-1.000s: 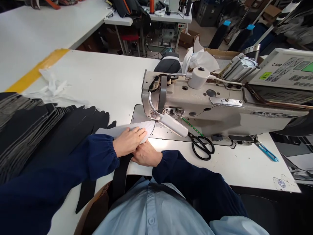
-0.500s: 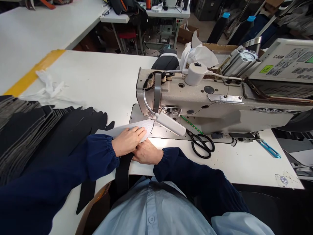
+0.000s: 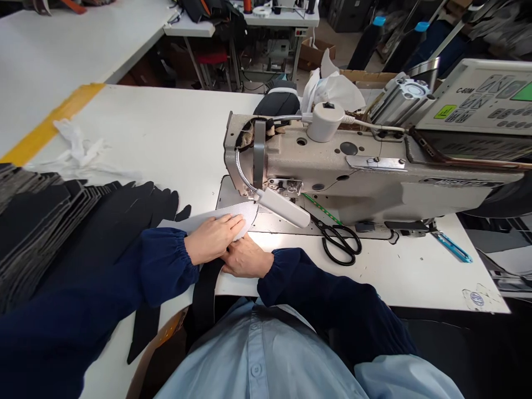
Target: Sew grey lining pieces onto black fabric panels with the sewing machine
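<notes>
Under the sewing machine lies a pale grey fabric piece with a curved, dark-edged end near the needle area. My left hand rests on it with the fingers stretched out flat. Just below and partly beneath it, my right hand is closed on the near edge of the fabric; its fingertips are hidden. From under both hands a black strip hangs over the table's front edge. A white lamp on a bendable neck covers part of the sewing spot.
Black scissors and a blue cutter lie to the right on the table. Stacked dark fabric pieces fill the left side, with white scraps behind. A control panel stands at the far right.
The whole view has shifted slightly, so everything appears a little further left. Both hands keep nearly the same place on the fabric; any feed of the fabric is too small to tell.
</notes>
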Tool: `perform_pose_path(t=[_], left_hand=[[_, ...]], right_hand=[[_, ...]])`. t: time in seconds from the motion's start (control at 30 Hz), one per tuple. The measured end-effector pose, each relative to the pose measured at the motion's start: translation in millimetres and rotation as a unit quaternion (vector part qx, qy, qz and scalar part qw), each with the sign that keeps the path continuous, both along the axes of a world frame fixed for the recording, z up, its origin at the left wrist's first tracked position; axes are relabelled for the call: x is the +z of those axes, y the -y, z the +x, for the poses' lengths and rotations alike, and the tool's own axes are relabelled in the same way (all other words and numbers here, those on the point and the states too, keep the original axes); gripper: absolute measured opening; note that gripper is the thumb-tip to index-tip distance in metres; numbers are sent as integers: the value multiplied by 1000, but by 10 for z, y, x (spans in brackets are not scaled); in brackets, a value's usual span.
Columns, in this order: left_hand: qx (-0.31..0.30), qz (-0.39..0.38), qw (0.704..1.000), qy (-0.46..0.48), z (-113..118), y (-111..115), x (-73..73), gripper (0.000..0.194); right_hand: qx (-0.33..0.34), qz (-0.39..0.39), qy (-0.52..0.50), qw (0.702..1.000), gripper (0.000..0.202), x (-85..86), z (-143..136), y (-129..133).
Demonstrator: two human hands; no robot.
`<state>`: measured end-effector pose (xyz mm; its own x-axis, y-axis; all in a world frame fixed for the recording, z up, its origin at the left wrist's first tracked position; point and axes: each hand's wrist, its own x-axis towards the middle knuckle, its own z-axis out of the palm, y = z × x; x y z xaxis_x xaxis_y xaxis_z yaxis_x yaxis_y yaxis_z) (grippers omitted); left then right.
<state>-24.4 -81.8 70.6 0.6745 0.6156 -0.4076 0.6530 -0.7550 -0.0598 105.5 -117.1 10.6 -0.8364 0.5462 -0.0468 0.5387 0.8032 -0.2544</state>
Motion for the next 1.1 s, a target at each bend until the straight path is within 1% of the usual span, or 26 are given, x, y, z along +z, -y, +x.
perform_pose_path(t=[0.13, 0.2, 0.33, 0.47, 0.57, 0.67, 0.73, 0.8, 0.87, 0.97, 1.1], left_hand=[[-3, -5, 1000, 16, -25, -14, -40, 64], [-3, -5, 1000, 23, -38, -20, -75, 64], [-9, 6, 1000, 27, -64, -17, -138, 64], [-17, 24, 999, 39, -66, 9, -188, 65], [-13, 34, 998, 53, -31, 12, -224, 63], [-9, 43, 998, 55, 8, -23, -249, 61], [-27, 42, 997, 58, 14, -57, -261, 59], [-57, 41, 996, 63, -1, -82, -280, 59], [-68, 49, 994, 69, -23, -85, -312, 60], [-34, 69, 994, 77, -25, -55, -372, 60], [15, 92, 992, 82, 73, -22, -396, 54]], right_hand=[[-2, 4, -5, 1000, 40, 14, -7, 5], [-13, 13, -7, 1000, 41, 26, -12, 44], [-37, 58, -22, 997, 45, 27, -34, 205], [-50, 108, -42, 992, 45, 4, -29, 355], [-39, 138, -27, 989, 43, 23, 24, 383], [-14, 156, 4, 988, 42, 96, 116, 349], [-4, 151, 17, 988, 43, 160, 182, 313], [2, 130, 21, 991, 44, 217, 234, 280], [4, 109, 24, 994, 44, 257, 267, 257], [3, 94, 38, 995, 48, 288, 286, 242], [9, 87, 76, 993, 58, 317, 306, 230]])
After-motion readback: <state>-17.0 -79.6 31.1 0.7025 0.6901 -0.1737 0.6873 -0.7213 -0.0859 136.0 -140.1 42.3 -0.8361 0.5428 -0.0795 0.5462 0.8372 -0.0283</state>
